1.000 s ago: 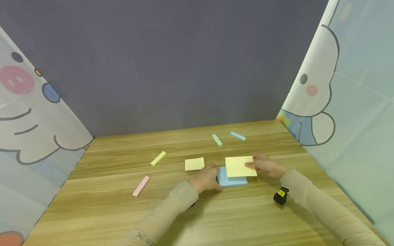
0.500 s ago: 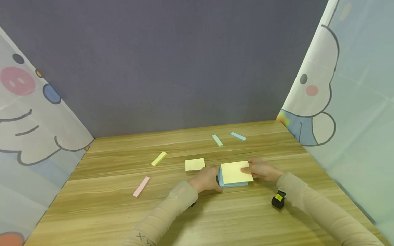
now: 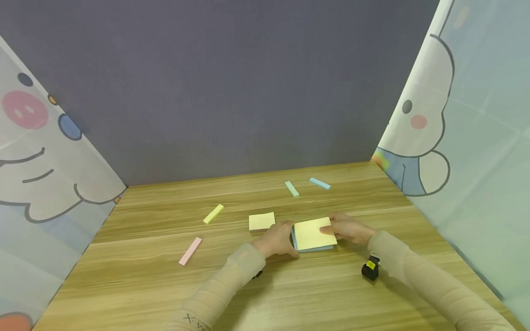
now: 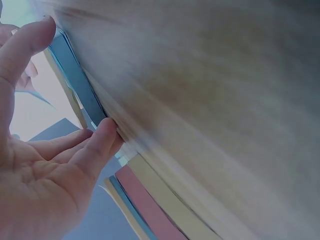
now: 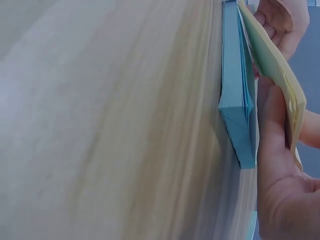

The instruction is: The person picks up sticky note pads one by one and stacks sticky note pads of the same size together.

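My right hand (image 3: 348, 227) pinches a pale yellow sticky-note pad (image 3: 310, 233), thumb on top and fingers beneath. It lies above a blue sticky-note pad (image 3: 316, 249) and covers most of it. The right wrist view has the yellow pad (image 5: 272, 55) tilted, with its near end raised off the blue pad (image 5: 232, 65) and fingertips in the gap. At the blue pad's left side, my left hand (image 3: 277, 240) holds it between thumb and fingers; the left wrist view has the blue pad's edge (image 4: 77, 75) spanning thumb to fingertips.
Just left of the left hand sits a smaller stack of sticky notes (image 3: 262, 221), layered in several colours. Narrow note strips lie about the wooden table (image 3: 290, 299): pink (image 3: 190, 251), yellow (image 3: 213, 214), green (image 3: 291, 189) and blue (image 3: 320, 183). A grey panel (image 3: 248, 92) stands behind.
My right hand has brought the yellow pad left and down over the blue pad, covering more of it. My left hand has stayed at the blue pad's left side.
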### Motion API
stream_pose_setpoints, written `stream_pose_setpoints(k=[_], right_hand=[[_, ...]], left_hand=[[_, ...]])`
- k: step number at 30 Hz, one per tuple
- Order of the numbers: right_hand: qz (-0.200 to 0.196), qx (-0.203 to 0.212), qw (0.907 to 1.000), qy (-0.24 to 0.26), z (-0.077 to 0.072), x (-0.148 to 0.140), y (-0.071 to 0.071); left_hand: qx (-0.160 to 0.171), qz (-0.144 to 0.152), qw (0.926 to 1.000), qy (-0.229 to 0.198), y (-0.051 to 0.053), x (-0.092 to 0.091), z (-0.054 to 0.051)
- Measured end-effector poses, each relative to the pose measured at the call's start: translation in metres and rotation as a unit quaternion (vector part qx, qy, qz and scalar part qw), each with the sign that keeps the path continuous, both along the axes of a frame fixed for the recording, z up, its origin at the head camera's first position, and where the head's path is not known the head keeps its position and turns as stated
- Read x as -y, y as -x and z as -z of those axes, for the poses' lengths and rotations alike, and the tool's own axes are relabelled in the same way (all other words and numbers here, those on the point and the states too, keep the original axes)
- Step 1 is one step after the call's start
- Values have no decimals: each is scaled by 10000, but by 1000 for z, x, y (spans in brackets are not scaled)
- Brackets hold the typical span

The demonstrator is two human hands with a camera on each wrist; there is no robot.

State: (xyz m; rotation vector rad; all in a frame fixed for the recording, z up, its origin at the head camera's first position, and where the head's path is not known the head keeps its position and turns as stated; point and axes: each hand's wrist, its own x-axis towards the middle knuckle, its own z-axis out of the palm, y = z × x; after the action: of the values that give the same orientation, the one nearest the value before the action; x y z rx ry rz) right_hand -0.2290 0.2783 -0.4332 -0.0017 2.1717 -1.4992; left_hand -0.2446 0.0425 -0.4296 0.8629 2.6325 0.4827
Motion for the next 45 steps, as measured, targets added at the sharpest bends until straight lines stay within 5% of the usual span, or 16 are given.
stream_pose_setpoints(k=[9,45], right_hand=[[-297,-140,9995,-1,-1,4,5],[-127,80,9997,186,8,9,11]], left_hand=[[94,-70,9999,-48,2,1,2],[89,-27,10000,-30,3,1,5]])
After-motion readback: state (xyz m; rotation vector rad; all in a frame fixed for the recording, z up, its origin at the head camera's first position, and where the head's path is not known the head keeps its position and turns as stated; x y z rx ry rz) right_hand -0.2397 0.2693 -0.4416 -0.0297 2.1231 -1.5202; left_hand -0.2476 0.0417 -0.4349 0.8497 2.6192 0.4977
